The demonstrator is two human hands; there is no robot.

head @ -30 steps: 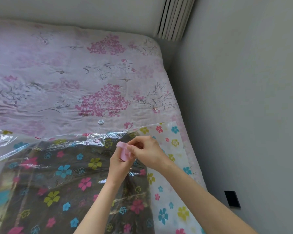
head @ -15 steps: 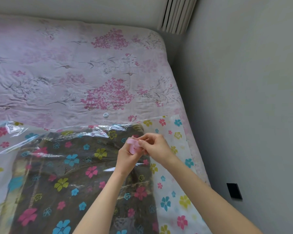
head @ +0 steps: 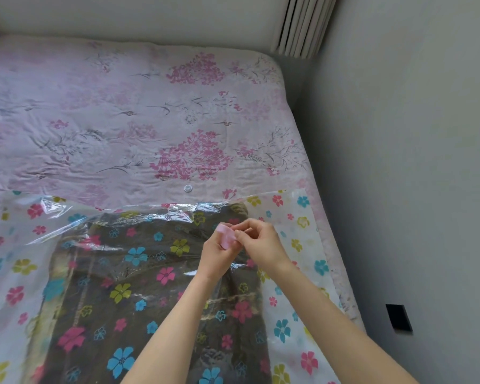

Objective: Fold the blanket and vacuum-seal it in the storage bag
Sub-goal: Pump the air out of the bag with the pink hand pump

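Note:
A clear storage bag (head: pixel 297 231) printed with coloured flowers lies flat on the bed. Inside it is the folded dark blanket (head: pixel 139 286), seen through the plastic. Above the bag's far right part, my left hand (head: pixel 215 254) holds a small pink plastic piece (head: pixel 225 236) that looks like a sealing clip. My right hand (head: pixel 261 242) pinches the same pink piece from the right side. Both hands meet just above the blanket's far right corner.
The bed (head: pixel 122 120) carries a pink floral cover. A small round white cap (head: pixel 188 188) lies on it just beyond the bag's far edge. A grey wall (head: pixel 399 162) runs close along the right, with a black socket (head: pixel 398 317) low down. A radiator (head: pixel 302 23) stands at the far corner.
Both hands stay together on the pink piece, and they have turned it a little. The view has shifted, so more of the bed and bag shows.

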